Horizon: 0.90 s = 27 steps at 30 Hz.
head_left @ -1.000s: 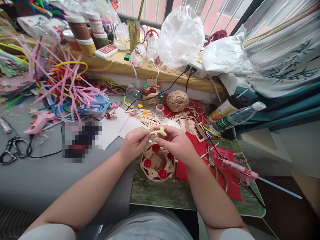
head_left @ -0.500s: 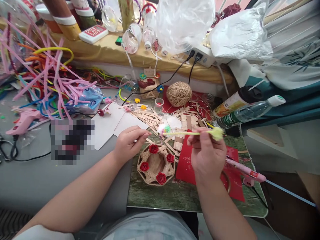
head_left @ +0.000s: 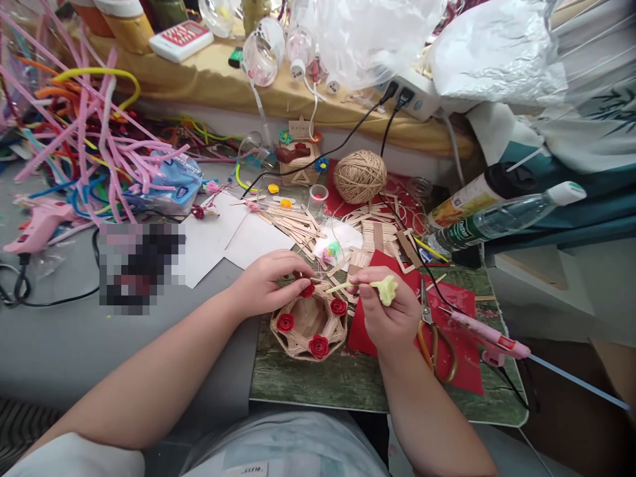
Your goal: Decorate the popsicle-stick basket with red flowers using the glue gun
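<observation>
My right hand (head_left: 392, 315) pinches a pale yellow pipe-cleaner flower (head_left: 385, 290). Its fuzzy stem points left, toward the far rim of an eight-sided, twine-wrapped basket (head_left: 309, 324). Several red rolled roses sit around the basket's rim, among them a front rose (head_left: 318, 346). Over the basket's far left edge is my left hand (head_left: 272, 281), thumb and fingers closed together beside the far rose (head_left: 307, 290). Whatever lies between those fingertips is too small to make out. Scissors (head_left: 431, 338) lie on red paper right of my right hand.
A pink glue gun (head_left: 491, 336) with a long glue stick lies at the right. Craft sticks (head_left: 293, 222), a twine ball (head_left: 360, 177) and a water bottle (head_left: 507, 218) stand behind. Pipe cleaners (head_left: 94, 132) heap up at the left, near another pink glue gun (head_left: 40, 225).
My right hand has moved left and down with the yellow flower, bringing its stem close to the basket. My left hand has shifted slightly right, over the far rim. The scissors now show.
</observation>
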Motion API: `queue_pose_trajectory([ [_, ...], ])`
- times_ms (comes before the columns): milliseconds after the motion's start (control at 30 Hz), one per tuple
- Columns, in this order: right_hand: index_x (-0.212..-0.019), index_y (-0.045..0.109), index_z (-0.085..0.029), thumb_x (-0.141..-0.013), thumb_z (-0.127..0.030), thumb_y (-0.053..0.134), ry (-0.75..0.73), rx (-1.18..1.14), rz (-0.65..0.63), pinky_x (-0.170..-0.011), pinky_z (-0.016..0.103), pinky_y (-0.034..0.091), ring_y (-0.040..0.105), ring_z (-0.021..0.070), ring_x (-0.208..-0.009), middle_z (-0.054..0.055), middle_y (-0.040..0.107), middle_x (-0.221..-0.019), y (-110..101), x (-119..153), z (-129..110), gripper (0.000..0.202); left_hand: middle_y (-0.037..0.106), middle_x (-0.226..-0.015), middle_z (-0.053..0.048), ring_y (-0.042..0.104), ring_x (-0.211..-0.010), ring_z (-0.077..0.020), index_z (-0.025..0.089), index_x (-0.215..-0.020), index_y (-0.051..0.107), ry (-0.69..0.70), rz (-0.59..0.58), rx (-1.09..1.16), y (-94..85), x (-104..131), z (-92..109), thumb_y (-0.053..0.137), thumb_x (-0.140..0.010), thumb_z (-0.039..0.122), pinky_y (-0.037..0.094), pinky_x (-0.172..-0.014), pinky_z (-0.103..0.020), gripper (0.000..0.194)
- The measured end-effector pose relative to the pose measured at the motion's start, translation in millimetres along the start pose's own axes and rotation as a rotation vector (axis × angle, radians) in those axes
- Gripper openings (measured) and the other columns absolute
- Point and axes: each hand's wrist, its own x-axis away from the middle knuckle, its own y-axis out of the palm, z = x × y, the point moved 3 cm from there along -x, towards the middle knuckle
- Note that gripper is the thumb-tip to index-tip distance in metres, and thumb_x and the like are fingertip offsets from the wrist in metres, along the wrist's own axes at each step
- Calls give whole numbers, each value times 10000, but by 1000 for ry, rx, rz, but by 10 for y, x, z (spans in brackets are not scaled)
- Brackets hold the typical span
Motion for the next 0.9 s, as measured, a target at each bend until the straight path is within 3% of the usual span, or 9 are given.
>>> queue_pose_trajectory([
  [133,-1031,794,-305,-993,-305,692,39,-84,-41,-694,419,624,719,235,-812,61,747,-935,40,-1,-10,109,780,-1012,-80,700,-955,-210,228,-1099,718,31,-4,-9,9,-1,1,613,-1001,230,550,-899,-370,144],
  [267,-1064,824,-314,-979,-258,716,17,-53,-105,-737,424,625,728,238,-847,62,768,-949,61,21,-29,148,777,-1008,-83,696,-945,-211,223,-1097,714,45,-8,-12,17,-3,-14,606,-1003,220,545,-895,-372,143],
  [400,-1111,821,-310,-995,-266,708,113,-171,-109,-737,387,647,745,212,-829,54,783,-973,56,31,34,167,774,-1006,-74,689,-954,-198,213,-1104,706,94,10,9,23,-8,-24,624,-990,182,538,-897,-353,144],
  [633,-1100,836,-296,-993,-300,719,215,-60,-236,-952,426,625,746,250,-1065,70,807,-1088,108,-55,93,158,764,-997,-70,685,-934,-191,214,-1110,701,112,0,27,31,-13,-44,637,-979,164,533,-876,-344,154],
  [900,-1012,850,-280,-941,-343,784,355,-63,-280,-993,424,591,754,254,-1058,64,823,-1066,109,-35,241,116,770,-990,-61,684,-930,-182,214,-1107,715,106,0,4,34,-13,-28,656,-969,162,534,-863,-322,159],
])
